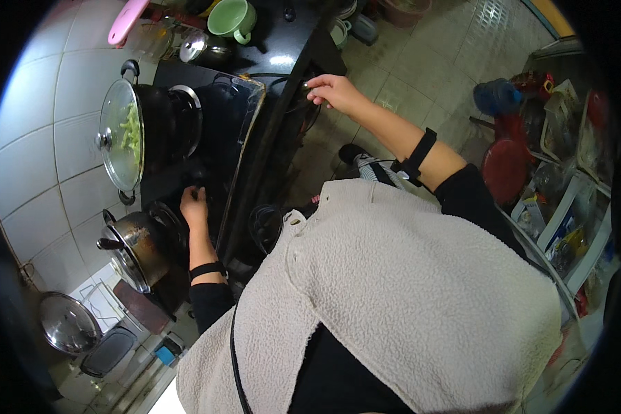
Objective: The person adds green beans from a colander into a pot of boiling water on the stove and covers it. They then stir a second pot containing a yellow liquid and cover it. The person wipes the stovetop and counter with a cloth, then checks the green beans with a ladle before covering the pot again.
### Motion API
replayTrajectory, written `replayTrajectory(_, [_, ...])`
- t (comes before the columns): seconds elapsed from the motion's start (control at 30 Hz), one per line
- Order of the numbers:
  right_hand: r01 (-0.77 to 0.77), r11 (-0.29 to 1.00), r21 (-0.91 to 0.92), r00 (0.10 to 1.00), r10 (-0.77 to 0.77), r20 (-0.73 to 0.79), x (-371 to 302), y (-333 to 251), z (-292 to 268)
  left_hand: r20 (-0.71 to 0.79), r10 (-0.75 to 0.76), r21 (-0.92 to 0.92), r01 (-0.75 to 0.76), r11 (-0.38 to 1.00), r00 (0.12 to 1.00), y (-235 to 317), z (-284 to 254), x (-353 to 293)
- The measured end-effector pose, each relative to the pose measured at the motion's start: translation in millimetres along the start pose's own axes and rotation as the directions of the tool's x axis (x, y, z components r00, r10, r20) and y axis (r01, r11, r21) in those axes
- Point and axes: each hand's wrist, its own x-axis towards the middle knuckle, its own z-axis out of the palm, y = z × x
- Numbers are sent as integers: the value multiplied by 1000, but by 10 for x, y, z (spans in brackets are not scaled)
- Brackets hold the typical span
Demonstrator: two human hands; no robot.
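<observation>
My left hand [195,204] is at the dark gas hob [224,124], fingers curled together against a dark spot on its surface; what they grip there is too dark to make out. My right hand [331,92] reaches out past the counter's edge. Its thumb and forefinger pinch a tiny thing with a pale tip that I cannot name. On the burner beyond my hands stands a dark pot under a glass lid [122,134], with green food showing through. Left of my left hand sits a stained steel pot [139,238] with a black handle, its lid on.
A green cup [232,19], a small lidded steel pot [205,48] and a pink-handled item [127,21] stand on the counter. A loose lid [69,323] hangs at lower left. Shelves with a red pan [502,170] and a blue container [497,97] line the right side.
</observation>
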Motion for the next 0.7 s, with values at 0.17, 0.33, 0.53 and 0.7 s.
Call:
replayTrajectory(0.17, [-24,999,-34,1000,24,-13,-180,101,116,33,-82,2,82,997,996,226,-116,-58])
replayTrajectory(0.33, [-3,999,-45,1000,2,-30,-425,174,231,-22,-70,-63,68,996,997,236,-73,-63])
replayTrajectory(0.53, [-51,997,-62,997,47,-57,-748,431,222,-22,-28,33,29,999,999,188,-63,-22])
replayTrajectory(0.7, [-69,997,-39,995,66,-79,-941,608,147,2,-63,58,63,996,998,355,-216,-77])
